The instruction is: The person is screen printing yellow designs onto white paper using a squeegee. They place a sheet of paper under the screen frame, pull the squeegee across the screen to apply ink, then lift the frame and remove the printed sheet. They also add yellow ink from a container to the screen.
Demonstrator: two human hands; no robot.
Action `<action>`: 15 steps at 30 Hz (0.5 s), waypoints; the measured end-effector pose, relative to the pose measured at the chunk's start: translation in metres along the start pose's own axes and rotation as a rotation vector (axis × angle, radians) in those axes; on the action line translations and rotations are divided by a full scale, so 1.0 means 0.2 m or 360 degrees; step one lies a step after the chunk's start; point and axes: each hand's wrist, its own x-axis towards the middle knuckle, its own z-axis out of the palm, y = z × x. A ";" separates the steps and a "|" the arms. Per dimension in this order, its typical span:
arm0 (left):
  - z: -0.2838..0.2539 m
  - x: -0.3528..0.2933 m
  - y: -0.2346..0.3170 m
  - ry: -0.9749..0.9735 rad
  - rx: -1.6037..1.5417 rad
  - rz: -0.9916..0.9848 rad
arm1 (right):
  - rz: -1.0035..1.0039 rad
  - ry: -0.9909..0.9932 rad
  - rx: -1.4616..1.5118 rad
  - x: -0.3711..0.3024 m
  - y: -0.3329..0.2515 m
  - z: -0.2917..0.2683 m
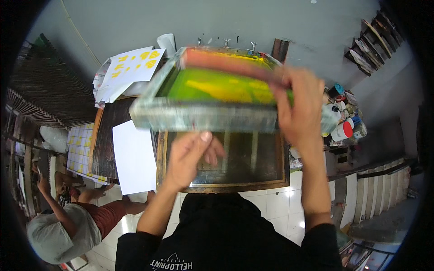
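Note:
A screen printing frame (208, 118) is tilted up over the print table, its front rim raised and blurred. Green mesh with a yellow ink smear (221, 91) shows inside it. A long reddish squeegee (226, 62) lies across the frame's far part. My right hand (302, 106) is closed around the squeegee's right end, at the frame's right side; blur softens the fingers. Just below the front rim is my left hand (192, 158), thumb up and fingers partly bent, with nothing visible in it. Whether its thumb touches the rim, I cannot tell.
Below the frame lies a dark glass-like print bed (226, 174) with a wooden edge. A white sheet (133, 158) is at its left; yellow-printed sheets (131, 67) are stacked farther back. Ink jars (342, 131) crowd the right. A person (68, 226) sits at lower left.

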 end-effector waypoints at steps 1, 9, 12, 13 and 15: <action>-0.04 0.02 0.02 0.0091 0.0113 0.0090 | -0.0053 0.0058 -0.0028 0.11 0.05 0.00; -0.90 -0.55 -0.48 0.0225 0.1903 -0.0966 | 0.0301 0.0185 0.0120 0.83 0.21 -0.03; -0.92 -0.86 -0.69 -0.0224 0.2449 -0.1101 | 0.0269 0.0078 0.0208 0.95 0.27 -0.06; -0.92 -0.94 -0.72 -0.0257 0.2594 -0.0878 | 0.0279 0.0002 0.0279 0.98 0.29 -0.07; -0.92 -1.03 -0.73 -0.0358 0.2479 -0.0697 | 0.0204 0.0032 0.0357 1.03 0.32 -0.05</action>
